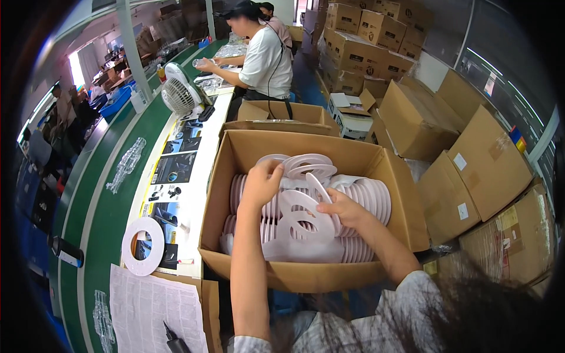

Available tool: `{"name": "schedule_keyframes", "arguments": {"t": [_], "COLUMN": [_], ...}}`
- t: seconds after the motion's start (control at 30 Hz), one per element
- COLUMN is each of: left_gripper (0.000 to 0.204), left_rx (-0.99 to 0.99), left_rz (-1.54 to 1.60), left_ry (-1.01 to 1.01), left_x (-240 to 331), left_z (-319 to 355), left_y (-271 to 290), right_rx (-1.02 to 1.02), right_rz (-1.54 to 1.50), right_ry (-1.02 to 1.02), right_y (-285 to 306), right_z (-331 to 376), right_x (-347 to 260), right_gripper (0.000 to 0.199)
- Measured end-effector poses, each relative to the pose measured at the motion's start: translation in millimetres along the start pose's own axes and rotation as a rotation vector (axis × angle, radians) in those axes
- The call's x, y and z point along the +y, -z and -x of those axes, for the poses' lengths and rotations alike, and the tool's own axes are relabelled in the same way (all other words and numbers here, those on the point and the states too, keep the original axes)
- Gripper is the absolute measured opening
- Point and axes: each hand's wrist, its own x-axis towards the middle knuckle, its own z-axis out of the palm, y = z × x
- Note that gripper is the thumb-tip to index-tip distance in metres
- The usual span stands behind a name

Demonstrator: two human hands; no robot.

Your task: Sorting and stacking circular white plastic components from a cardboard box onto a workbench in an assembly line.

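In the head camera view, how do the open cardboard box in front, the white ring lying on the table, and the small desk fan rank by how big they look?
Largest to smallest:
1. The open cardboard box, by far.
2. and 3. The white ring and the desk fan look about alike. The fan stands farther from the camera, so its true size against the ring is unsure.

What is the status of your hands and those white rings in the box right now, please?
Left hand reaching among white foam rings. Right hand gripping one loose ring. Both inside cardboard box; nothing obstructing.
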Motion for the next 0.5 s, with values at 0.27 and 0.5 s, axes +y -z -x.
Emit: {"name": "schedule_keyframes", "arguments": {"t": [0.27, 0.5], "left_gripper": [0.045, 0.051], "left_rx": [-0.755, -0.990], "left_rz": [-0.030, -0.011], "left_ry": [0.135, 0.343], "left_x": [20.3, 32.8], "left_z": [6.0, 5.3], "left_y": [-15.8, -9.1], "right_rx": [-0.136, -0.007], "right_rz": [-0.258, -0.203], "right_ry": [-0.078, -0.145], "right_y": [-0.7, 28.3], "right_z": [2.4, 1.5], "right_x": [-5.9, 0.4], "right_gripper": [0.063, 0.054]}}
